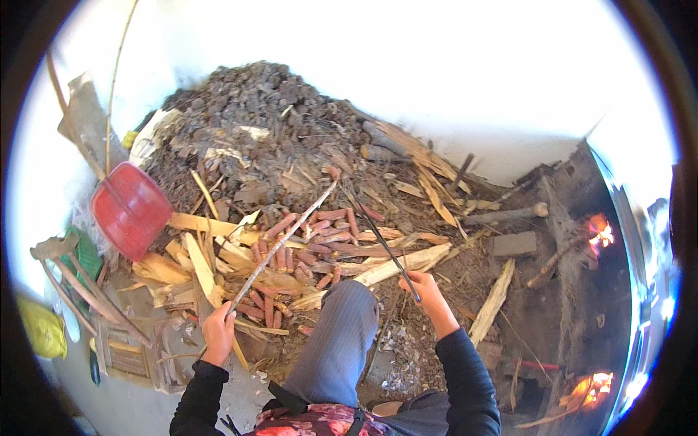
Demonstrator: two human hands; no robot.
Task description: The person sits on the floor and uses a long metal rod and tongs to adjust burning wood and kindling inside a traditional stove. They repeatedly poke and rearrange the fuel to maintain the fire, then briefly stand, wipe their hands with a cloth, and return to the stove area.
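Note:
My left hand [218, 333] is closed round the lower end of a long pale stick [283, 240], which slants up to the right. In my right hand [428, 297] is a thin dark rod [381, 237], slanting up to the left. The far ends of stick and rod come close together at a reddish corncob [332, 173]; whether they touch it I cannot tell. Between and below them lie many red corncobs [281, 259] among pieces of split firewood [406, 264]. Behind rises a heap of dark, crumbly fuel [262, 114].
Fires burn at the right, one upper [600, 233] and one lower [597, 388], with wood reaching into them. A brick [514, 243] lies nearby. At the left are a red shovel [131, 210], a wooden-handled tool [54, 248] and a yellow bag [41, 329]. A white wall stands behind.

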